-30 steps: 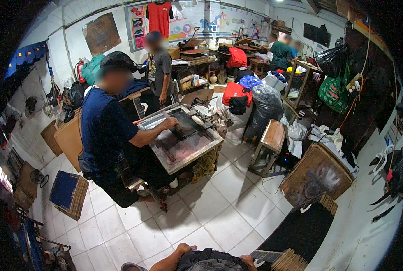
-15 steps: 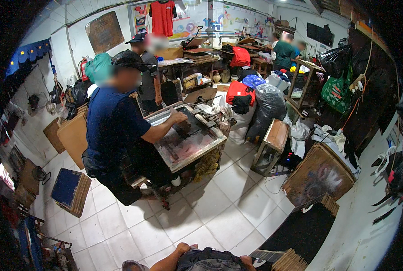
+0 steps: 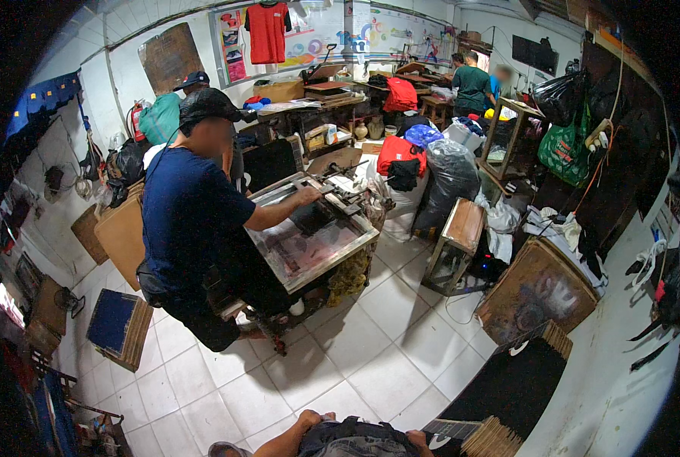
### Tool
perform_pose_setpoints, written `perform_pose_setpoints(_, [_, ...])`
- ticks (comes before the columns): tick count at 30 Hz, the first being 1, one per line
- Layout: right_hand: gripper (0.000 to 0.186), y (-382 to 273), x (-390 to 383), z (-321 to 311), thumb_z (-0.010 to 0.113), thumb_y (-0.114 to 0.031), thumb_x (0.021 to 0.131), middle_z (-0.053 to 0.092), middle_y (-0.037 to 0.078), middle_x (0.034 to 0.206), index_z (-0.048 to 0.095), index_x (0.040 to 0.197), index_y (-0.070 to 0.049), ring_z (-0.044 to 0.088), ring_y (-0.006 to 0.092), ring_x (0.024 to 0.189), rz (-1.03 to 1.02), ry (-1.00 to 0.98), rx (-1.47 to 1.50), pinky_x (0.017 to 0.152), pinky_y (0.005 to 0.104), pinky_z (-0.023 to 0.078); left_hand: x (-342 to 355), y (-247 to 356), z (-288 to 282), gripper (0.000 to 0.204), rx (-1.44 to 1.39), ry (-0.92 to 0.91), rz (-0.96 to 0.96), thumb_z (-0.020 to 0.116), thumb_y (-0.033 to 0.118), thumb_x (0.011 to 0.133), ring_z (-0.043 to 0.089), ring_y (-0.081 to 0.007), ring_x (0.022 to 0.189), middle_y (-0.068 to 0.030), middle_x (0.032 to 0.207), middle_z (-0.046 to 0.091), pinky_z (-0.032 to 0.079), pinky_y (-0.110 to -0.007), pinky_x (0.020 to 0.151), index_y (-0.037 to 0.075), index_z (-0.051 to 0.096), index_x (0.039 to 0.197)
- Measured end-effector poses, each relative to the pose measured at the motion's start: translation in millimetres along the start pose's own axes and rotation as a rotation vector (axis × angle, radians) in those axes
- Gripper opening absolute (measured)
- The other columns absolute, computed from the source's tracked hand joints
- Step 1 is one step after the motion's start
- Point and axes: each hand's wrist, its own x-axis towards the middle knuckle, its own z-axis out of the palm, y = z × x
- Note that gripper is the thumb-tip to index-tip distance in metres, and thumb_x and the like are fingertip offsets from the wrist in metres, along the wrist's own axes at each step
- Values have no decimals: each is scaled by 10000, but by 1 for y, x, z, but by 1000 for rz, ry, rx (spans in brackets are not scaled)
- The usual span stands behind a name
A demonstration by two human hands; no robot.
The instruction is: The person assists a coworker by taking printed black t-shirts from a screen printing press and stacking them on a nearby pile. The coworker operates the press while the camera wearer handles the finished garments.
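White floor point(image 3: 347, 358) stretches through lower centre, edged at lower right by stacked boards point(image 3: 511, 392). Rumpled black-grey cloth point(image 3: 355, 439) sits bottom centre between left hand point(image 3: 309, 419) and right hand point(image 3: 418, 439); whether fingers grip, I cannot tell.

Left hand point(image 3: 308, 418) and right hand point(image 3: 418, 439) down low, black boards point(image 3: 500, 388) near, a worker point(image 3: 188, 194) at a frame point(image 3: 332, 263).

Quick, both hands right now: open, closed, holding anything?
Left hand: beside dark cloth; grip cannot be told.
Right hand: partly in view at the lower edge; grip cannot be told.
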Motion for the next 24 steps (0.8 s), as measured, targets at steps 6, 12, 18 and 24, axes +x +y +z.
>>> perform_pose_setpoints(6, [261,-2,0,-10,535,-335,775,650,55,947,674,918,-165,619,229,871,97,-140,14,749,335,486,-8,12,-9,372,-72,45,-28,457,360,740,582,-304,949,-135,986,629,460,-365,791,93,672,884])
perform_pose_setpoints(12, [292,29,19,32,486,-372,781,630,83,843,647,827,-133,603,288,791,-122,-79,115,684,399,470,-27,19,-27,329,82,48,42,454,323,787,596,-285,928,-124,984,632,467,-353,797,96,676,876])
perform_pose_setpoints(18, [164,34,34,61,555,-290,697,648,43,796,655,731,-165,608,267,737,-56,-153,866,623,401,482,-77,10,-53,285,-952,278,-473,526,299,803,617,-233,808,-101,872,645,482,-345,658,63,654,900])
perform_pose_setpoints(24, [101,-9,79,2,570,-155,771,605,27,676,621,744,-72,591,143,608,-2,-205,293,500,279,455,-107,-57,-154,143,-1645,609,-517,512,133,788,586,-187,679,-55,789,608,463,-346,588,66,617,857])
